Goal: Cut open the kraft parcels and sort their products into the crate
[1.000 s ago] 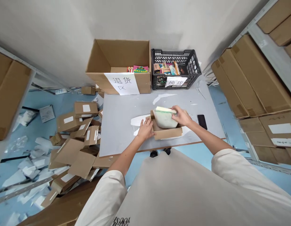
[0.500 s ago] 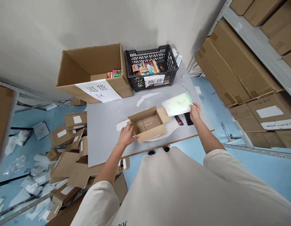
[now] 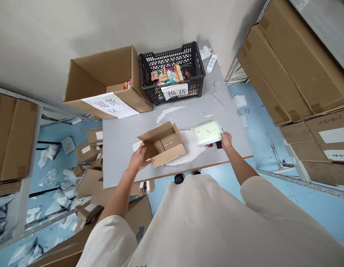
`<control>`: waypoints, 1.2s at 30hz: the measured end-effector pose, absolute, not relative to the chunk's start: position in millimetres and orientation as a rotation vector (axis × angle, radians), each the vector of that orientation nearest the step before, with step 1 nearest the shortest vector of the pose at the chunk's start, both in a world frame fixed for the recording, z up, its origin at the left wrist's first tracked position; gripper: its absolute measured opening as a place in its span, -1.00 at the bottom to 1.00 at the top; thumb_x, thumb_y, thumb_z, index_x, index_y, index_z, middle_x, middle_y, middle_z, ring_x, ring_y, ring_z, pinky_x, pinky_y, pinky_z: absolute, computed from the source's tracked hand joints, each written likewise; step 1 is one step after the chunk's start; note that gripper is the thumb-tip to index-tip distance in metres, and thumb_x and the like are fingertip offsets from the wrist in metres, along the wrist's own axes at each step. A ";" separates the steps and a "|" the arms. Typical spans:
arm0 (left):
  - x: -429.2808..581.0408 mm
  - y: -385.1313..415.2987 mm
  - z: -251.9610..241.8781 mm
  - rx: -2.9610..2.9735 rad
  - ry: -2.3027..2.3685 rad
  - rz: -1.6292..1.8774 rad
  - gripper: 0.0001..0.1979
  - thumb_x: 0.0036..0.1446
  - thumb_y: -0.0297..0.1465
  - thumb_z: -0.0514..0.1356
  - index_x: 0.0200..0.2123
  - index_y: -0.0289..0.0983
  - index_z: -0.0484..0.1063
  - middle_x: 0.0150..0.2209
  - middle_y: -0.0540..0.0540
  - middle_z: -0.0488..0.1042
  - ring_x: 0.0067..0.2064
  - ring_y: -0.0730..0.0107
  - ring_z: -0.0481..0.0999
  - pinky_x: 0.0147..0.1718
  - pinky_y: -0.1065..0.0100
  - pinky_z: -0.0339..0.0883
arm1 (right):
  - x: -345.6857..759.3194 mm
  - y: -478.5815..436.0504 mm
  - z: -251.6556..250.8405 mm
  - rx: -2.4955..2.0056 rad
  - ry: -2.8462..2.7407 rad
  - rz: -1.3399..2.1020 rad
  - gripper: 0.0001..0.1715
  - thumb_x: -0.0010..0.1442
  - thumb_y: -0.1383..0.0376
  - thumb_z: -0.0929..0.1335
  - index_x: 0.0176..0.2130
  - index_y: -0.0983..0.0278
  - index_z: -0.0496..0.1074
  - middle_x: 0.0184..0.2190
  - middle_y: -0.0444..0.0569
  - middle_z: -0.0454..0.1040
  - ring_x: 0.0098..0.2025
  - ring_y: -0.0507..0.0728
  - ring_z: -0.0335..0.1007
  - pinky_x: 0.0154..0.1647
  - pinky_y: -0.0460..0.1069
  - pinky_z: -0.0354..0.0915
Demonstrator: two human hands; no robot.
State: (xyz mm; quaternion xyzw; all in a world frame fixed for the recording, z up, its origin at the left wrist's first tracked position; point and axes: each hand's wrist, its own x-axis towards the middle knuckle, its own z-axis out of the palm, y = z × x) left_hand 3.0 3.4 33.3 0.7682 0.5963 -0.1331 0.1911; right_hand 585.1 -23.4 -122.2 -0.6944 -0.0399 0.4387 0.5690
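My left hand [image 3: 138,158] grips the left end of a small open cardboard box [image 3: 169,154], thumb along its near side and fingers at the far side. Nothing lies inside the box. On the right, my right hand [image 3: 226,141] holds the right edge of a pale green book [image 3: 208,132] that looks wrapped in clear film. The book is tilted over the grey table [image 3: 118,148], apart from the box. Partly hidden beneath it are a red and black cutter [image 3: 209,145] and a dark flat object [image 3: 219,145].
A large labelled carton [image 3: 99,74] and a black plastic crate [image 3: 172,74] with several books stand along the back. A white power strip [image 3: 212,63] lies behind right. Stacked cartons [image 3: 297,70] fill the right shelf. Discarded boxes [image 3: 88,181] lie on the floor at left.
My left hand has shifted the small box to the left and turned it slightly. My right hand has brought the book a little nearer to me. The view has shifted too.
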 end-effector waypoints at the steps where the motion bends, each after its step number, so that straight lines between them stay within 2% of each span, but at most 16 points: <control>1: 3.4 3.4 33.8 2.151 1.683 -0.380 -0.14 0.18 0.06 0.37 0.44 -0.19 0.34 0.51 -0.39 0.25 0.35 -0.33 0.51 0.40 -0.18 0.36 | 586.1 -22.7 -123.7 -1.638 -0.093 1.045 -0.31 -0.11 0.08 0.60 -0.12 0.10 0.22 -0.35 -0.27 0.48 -0.34 0.06 0.46 -0.39 -0.10 0.33; 9: 3.4 -3.1 33.0 2.173 1.705 -0.314 -0.19 0.19 0.04 0.36 0.40 -0.18 0.37 0.50 -0.40 0.29 0.45 -0.37 0.40 0.48 -0.25 0.21 | 589.5 -26.6 -126.9 -1.733 -0.138 1.101 -0.34 -0.11 0.11 0.59 -0.13 0.11 0.24 -0.36 -0.30 0.46 -0.37 0.02 0.38 -0.40 -0.12 0.28; 13: 1.7 -5.4 32.6 2.145 1.715 -0.264 -0.19 0.19 0.12 0.34 0.37 -0.19 0.41 0.51 -0.41 0.28 0.45 -0.41 0.39 0.47 -0.28 0.21 | 590.5 -18.9 -120.1 -1.825 -0.182 1.098 -0.38 -0.07 0.14 0.58 -0.12 0.12 0.25 -0.34 -0.27 0.47 -0.38 0.03 0.35 -0.37 -0.10 0.28; 17: 2.1 -4.8 35.8 2.150 1.684 -0.212 -0.20 0.20 0.15 0.32 0.36 -0.16 0.44 0.49 -0.41 0.31 0.49 -0.38 0.34 0.51 -0.32 0.11 | 588.9 -11.2 -113.7 -1.921 -0.251 1.042 -0.44 -0.01 0.16 0.55 -0.12 0.11 0.25 -0.30 -0.25 0.44 -0.34 0.04 0.35 -0.30 -0.08 0.30; 20: 4.0 -6.3 39.0 2.165 1.666 -0.180 -0.22 0.23 0.10 0.34 0.40 -0.11 0.40 0.50 -0.37 0.32 0.58 -0.36 0.19 0.55 -0.40 -0.08 | 584.8 -10.0 -106.0 -1.980 -0.336 0.980 -0.49 0.05 0.15 0.53 -0.12 0.11 0.25 -0.19 -0.16 0.48 -0.21 0.10 0.41 -0.15 -0.03 0.38; 23: 4.1 -11.3 38.7 2.149 1.731 -0.079 -0.13 0.22 0.10 0.36 0.49 -0.08 0.28 0.57 -0.38 0.20 0.64 -0.37 0.01 0.55 -0.47 -0.22 | 574.6 -9.3 -89.9 -2.072 -0.517 0.798 -0.63 0.14 0.14 0.48 -0.12 0.13 0.32 0.05 0.05 0.52 0.15 0.24 0.41 0.20 0.12 0.39; 25: 1.0 -16.1 34.4 2.069 1.825 0.066 0.02 0.19 0.12 0.38 0.56 -0.14 0.13 0.62 -0.45 0.03 0.65 -0.41 -0.03 0.53 -0.48 -0.15 | 561.0 -6.0 -74.6 -2.081 -0.704 0.634 -0.72 0.18 0.18 0.44 -0.11 0.14 0.40 0.22 0.14 0.47 0.38 0.32 0.26 0.39 0.26 0.27; 26: -1.9 -18.7 30.9 2.001 1.866 0.162 0.09 0.18 0.13 0.38 0.58 -0.19 0.04 0.63 -0.50 -0.03 0.64 -0.42 0.00 0.51 -0.47 -0.05 | 551.5 -3.3 -66.4 -2.049 -0.809 0.605 -0.74 0.19 0.19 0.42 -0.10 0.15 0.44 0.25 0.16 0.47 0.42 0.34 0.23 0.44 0.31 0.23; 28: -9.9 -24.5 21.6 1.806 1.911 0.365 0.09 0.23 0.10 0.33 0.60 -0.25 -0.07 0.60 -0.55 -0.01 0.59 -0.34 0.15 0.45 -0.35 0.20 | 527.0 3.3 -50.2 -1.910 -1.017 0.737 -0.75 0.19 0.21 0.40 -0.10 0.16 0.50 0.18 0.14 0.54 0.33 0.32 0.36 0.45 0.32 0.24; 30: -19.0 -31.0 10.6 1.570 1.904 0.491 -0.12 0.35 -0.01 0.20 0.56 -0.22 -0.01 0.51 -0.47 0.22 0.48 -0.17 0.37 0.35 -0.20 0.40 | 497.5 9.3 -35.9 -1.726 -1.148 1.022 -0.75 0.17 0.22 0.41 -0.12 0.16 0.56 0.03 0.09 0.63 0.13 0.28 0.52 0.37 0.27 0.37; 32: -25.8 -37.4 -0.2 1.383 1.836 0.507 -0.36 0.42 -0.15 0.05 0.49 -0.17 0.15 0.35 -0.34 0.46 0.35 -0.05 0.52 0.29 -0.14 0.48 | 467.6 12.7 -24.0 -1.557 -1.296 1.274 -0.65 0.14 0.24 0.42 -0.05 0.15 0.61 0.05 0.06 0.65 0.07 0.26 0.57 0.30 0.27 0.44; 33: -27.2 -39.9 -4.9 1.341 1.785 0.502 -0.39 0.41 -0.20 0.02 0.47 -0.15 0.20 0.30 -0.30 0.52 0.33 -0.03 0.54 0.29 -0.14 0.49 | 454.2 13.4 -18.7 -1.491 -1.376 1.348 -0.56 0.13 0.25 0.42 0.02 0.14 0.62 0.14 0.06 0.63 0.11 0.27 0.58 0.31 0.28 0.45; 35: -24.7 -42.5 -11.8 1.376 1.671 0.511 -0.31 0.34 -0.27 0.06 0.51 -0.15 0.17 0.36 -0.29 0.49 0.39 -0.06 0.49 0.32 -0.16 0.47 | 432.7 13.4 -9.5 -1.398 -1.540 1.452 -0.36 0.12 0.29 0.42 0.19 0.07 0.62 0.34 0.06 0.52 0.25 0.31 0.54 0.34 0.31 0.44; 36: -21.0 -42.1 -13.7 1.446 1.628 0.534 -0.18 0.26 -0.29 0.15 0.56 -0.17 0.09 0.47 -0.32 0.37 0.47 -0.09 0.41 0.36 -0.16 0.43 | 425.0 13.1 -5.5 -1.375 -1.613 1.485 -0.28 0.11 0.30 0.42 0.25 0.03 0.60 0.43 0.05 0.44 0.33 0.33 0.50 0.36 0.32 0.43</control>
